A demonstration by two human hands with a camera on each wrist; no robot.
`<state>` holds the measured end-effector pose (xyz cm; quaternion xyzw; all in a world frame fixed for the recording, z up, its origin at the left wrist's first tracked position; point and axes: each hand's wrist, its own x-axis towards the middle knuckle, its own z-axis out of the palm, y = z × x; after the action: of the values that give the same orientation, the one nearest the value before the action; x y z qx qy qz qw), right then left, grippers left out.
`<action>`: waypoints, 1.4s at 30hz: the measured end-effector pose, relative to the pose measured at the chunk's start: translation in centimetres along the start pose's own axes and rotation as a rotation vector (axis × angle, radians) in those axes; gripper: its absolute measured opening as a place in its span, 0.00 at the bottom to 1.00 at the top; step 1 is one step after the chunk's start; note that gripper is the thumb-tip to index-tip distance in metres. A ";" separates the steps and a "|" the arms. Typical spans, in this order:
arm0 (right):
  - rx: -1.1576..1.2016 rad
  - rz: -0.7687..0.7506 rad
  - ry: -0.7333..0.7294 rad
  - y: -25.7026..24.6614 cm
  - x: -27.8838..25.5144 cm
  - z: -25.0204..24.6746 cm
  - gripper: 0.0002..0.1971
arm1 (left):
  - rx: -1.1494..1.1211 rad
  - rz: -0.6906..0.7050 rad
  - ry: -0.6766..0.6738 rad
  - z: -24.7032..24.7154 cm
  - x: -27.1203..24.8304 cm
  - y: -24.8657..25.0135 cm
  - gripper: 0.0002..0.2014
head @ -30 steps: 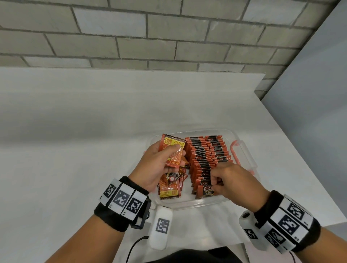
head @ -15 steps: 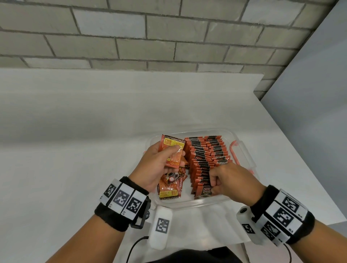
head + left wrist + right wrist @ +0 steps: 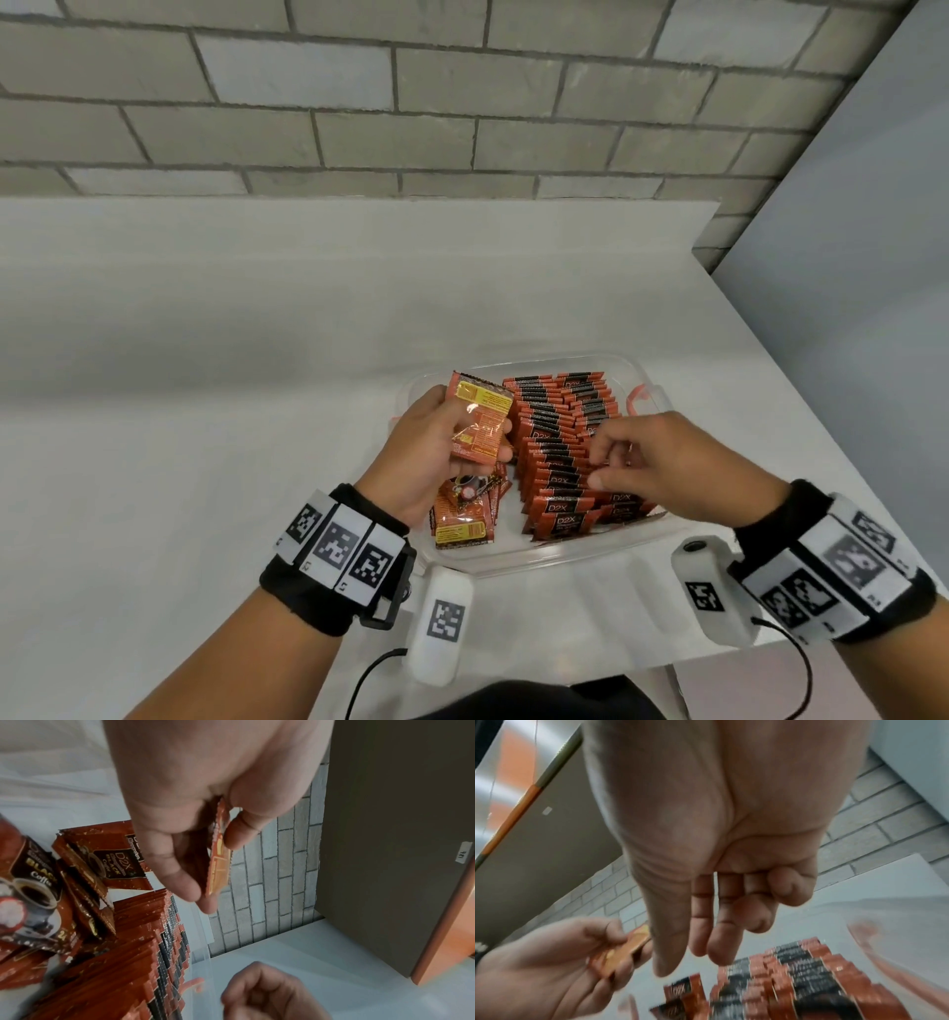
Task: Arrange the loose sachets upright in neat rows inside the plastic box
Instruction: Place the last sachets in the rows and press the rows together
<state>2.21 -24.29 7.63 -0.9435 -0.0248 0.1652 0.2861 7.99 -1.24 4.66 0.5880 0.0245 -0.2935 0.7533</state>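
A clear plastic box (image 3: pixel 513 568) holds two rows of orange-and-black sachets standing upright (image 3: pixel 560 452) (image 3: pixel 154 943) (image 3: pixel 795 979). At its left end several loose sachets (image 3: pixel 464 514) (image 3: pixel 38 882) lie flat. My left hand (image 3: pixel 462 426) (image 3: pixel 205 852) grips a small stack of sachets (image 3: pixel 480 419) (image 3: pixel 218 858) (image 3: pixel 623 953) above that left end. My right hand (image 3: pixel 611 462) (image 3: pixel 706 943) hovers just over the rows, fingers loosely curled, with nothing in them.
The box sits near the front of a white-covered table (image 3: pixel 205 411), whose right edge (image 3: pixel 832 411) runs close by. An orange latch (image 3: pixel 637 406) sticks out on the box's right side. A brick wall (image 3: pixel 411 103) stands behind, a grey panel (image 3: pixel 873 257) at right.
My right hand has lifted from the front end of the rows and come up over their middle, its fingers loosening. The left hand and its stack have stayed put.
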 end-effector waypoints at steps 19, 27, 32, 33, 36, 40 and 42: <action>0.576 -0.171 0.515 -1.7 -0.4 -1.7 0.04 | -0.091 -0.115 -0.126 4.0 -0.5 0.9 0.21; 0.072 -0.350 0.477 -0.1 -0.7 0.0 0.09 | -0.113 0.011 -0.151 4.3 0.1 1.3 0.15; 0.139 -0.256 0.463 -1.6 -0.5 -1.4 0.16 | 0.143 0.025 -0.171 5.2 0.2 1.0 0.11; 0.182 -0.217 0.372 -1.9 -0.5 -1.8 0.17 | 0.178 0.018 -0.190 5.5 0.2 0.9 0.10; 0.300 -0.104 0.120 -1.6 -0.6 -3.1 0.14 | 0.224 -0.037 -0.204 6.0 0.1 0.6 0.05; 0.173 -0.025 0.108 0.6 -1.3 -3.3 0.10 | 0.157 -0.085 -0.048 4.9 0.6 0.8 0.08; 0.112 -0.032 0.074 1.6 -2.0 -3.0 0.12 | 0.086 -0.148 -0.046 4.3 0.5 0.9 0.07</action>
<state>1.17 -27.49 9.70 -0.9309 -0.0202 0.1269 0.3420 7.53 -5.20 6.51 0.6096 0.0379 -0.3627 0.7038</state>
